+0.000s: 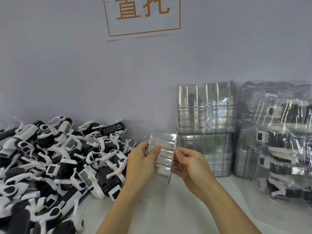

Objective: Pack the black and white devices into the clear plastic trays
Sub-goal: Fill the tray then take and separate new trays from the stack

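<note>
Both forearms reach up from the bottom edge over a white table [168,217]; the left hand [141,159] and the right hand [192,166] meet at mid-frame, each clamped on one clear tray [162,154] held up off the table; the left thumb lies across the tray's near face with the fingers curled behind its left edge; the right hand pinches the tray's right edge between thumb and fingers; the tray is ribbed, tilted, and looks empty, though its clear walls make that hard to judge; to the left, from the near corner back toward the wall, lies a loose heap of black and white devices [55,159], tumbled at all angles, white arms sticking out, some showing small grilles; the heap's right edge comes close to the left wrist without touching it; on the far right stands a clear bag [276,149] stuffed with filled trays, black and white parts showing through the film; just behind the held tray, between the hands and the wall, sit two stacks of empty trays [206,132], one set on top of the other, the upper one upright against the wall; the stacks stand just beside the bag; behind all is a pale grey wall [67,65]; high on it hangs a white sign [143,17] with an orange border and orange characters, its top cut off by the frame.
</note>
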`<state>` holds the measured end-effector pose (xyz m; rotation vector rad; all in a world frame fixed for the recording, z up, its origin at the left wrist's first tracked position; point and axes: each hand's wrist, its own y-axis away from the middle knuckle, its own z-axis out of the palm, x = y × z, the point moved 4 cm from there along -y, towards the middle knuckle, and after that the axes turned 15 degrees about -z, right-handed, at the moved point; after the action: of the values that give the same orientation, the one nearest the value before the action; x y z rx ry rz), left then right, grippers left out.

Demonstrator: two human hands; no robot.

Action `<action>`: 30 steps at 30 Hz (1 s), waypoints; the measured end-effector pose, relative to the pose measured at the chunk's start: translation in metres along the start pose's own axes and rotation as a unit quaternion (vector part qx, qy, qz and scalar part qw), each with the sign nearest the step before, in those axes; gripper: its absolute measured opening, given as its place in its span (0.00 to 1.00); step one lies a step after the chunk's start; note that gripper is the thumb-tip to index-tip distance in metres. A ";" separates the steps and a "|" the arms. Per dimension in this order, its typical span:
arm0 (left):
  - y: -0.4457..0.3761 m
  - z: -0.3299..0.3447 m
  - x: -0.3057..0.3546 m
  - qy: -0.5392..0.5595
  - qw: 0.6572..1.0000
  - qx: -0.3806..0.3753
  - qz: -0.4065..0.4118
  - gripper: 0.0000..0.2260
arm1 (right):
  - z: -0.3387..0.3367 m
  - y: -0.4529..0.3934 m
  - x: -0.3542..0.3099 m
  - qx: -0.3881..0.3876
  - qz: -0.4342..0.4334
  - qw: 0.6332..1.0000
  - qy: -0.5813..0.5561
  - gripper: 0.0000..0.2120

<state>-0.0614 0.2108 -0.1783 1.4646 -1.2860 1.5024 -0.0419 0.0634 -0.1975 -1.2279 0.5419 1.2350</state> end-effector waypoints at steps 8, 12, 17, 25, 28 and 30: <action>0.000 -0.002 -0.001 0.016 0.999 -0.021 -0.020 0.05 | 0.001 0.002 0.004 -0.004 0.043 0.997 -0.066 0.14; 0.000 -0.002 -0.002 0.028 0.998 -0.045 -0.032 0.04 | 0.000 0.003 0.006 -0.021 0.063 0.993 -0.093 0.13; 0.000 -0.001 -0.002 0.015 0.999 -0.030 -0.015 0.04 | 0.002 0.002 -0.003 -0.022 0.011 0.999 -0.028 0.14; 0.003 0.000 -0.001 -0.033 0.998 0.050 0.025 0.06 | 0.003 0.004 -0.015 0.039 -0.087 0.985 0.142 0.15; 0.003 -0.001 -0.003 0.003 0.999 0.052 0.007 0.07 | 0.004 0.005 -0.013 0.043 -0.078 0.986 0.140 0.15; 0.003 -0.001 -0.003 0.023 0.998 0.055 -0.004 0.07 | 0.005 0.005 -0.013 0.046 -0.083 0.984 0.148 0.15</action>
<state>-0.0644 0.2114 -0.1813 1.4936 -1.1863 1.6134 -0.0525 0.0617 -0.1865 -1.3573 0.6897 0.8836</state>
